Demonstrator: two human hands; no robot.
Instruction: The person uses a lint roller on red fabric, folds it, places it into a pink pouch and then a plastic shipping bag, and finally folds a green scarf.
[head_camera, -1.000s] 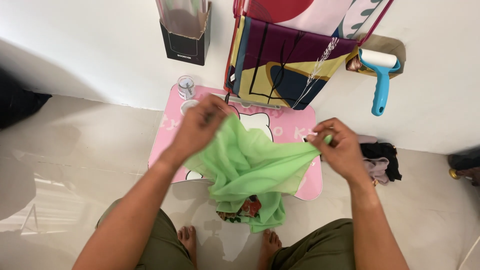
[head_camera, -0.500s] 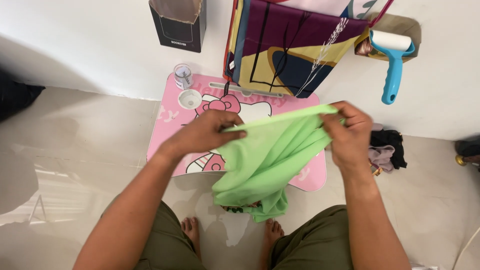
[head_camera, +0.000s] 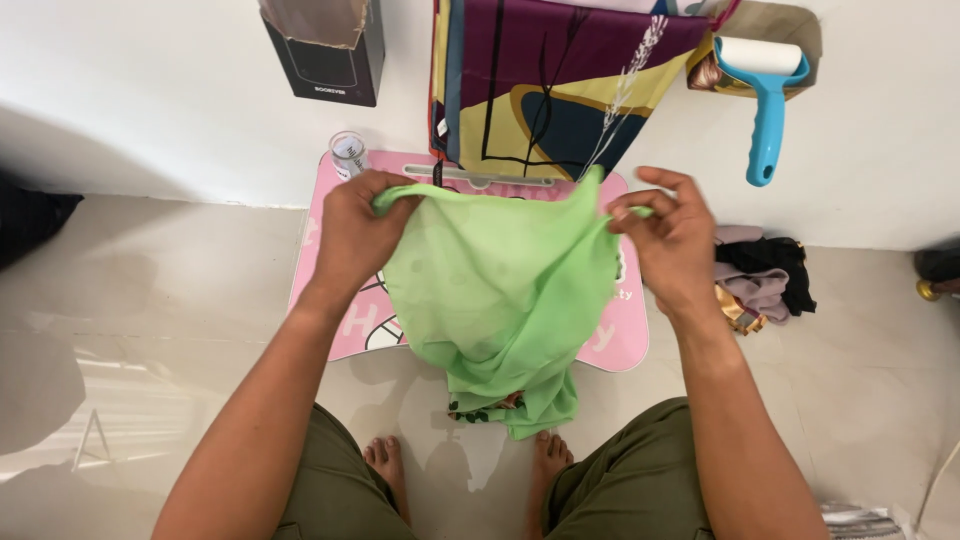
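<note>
**Operator:** Left hand (head_camera: 352, 232) status?

**Observer:** It is gripping the upper left edge of the green cloth (head_camera: 500, 290), fingers curled shut over the fabric. The right hand (head_camera: 672, 240) is pinching the upper right edge between thumb and fingertips, the remaining fingers lifting loosely.

**Operator:** Position of the cloth?

**Observer:** It is hanging stretched between both hands, above the pink lap table (head_camera: 330, 300), and its lower end is draping down toward the person's bare feet (head_camera: 385, 462) on the tile floor.

**Operator:** Surrounding items?

**Observer:** A small clear cup (head_camera: 348, 153) is standing on the table's far left corner. Patterned fabric (head_camera: 560, 85) is hanging against the wall behind the table. A blue lint roller (head_camera: 765, 100) is lying to the right, and a dark clothing pile (head_camera: 762, 278) is lying near the right hand.
</note>
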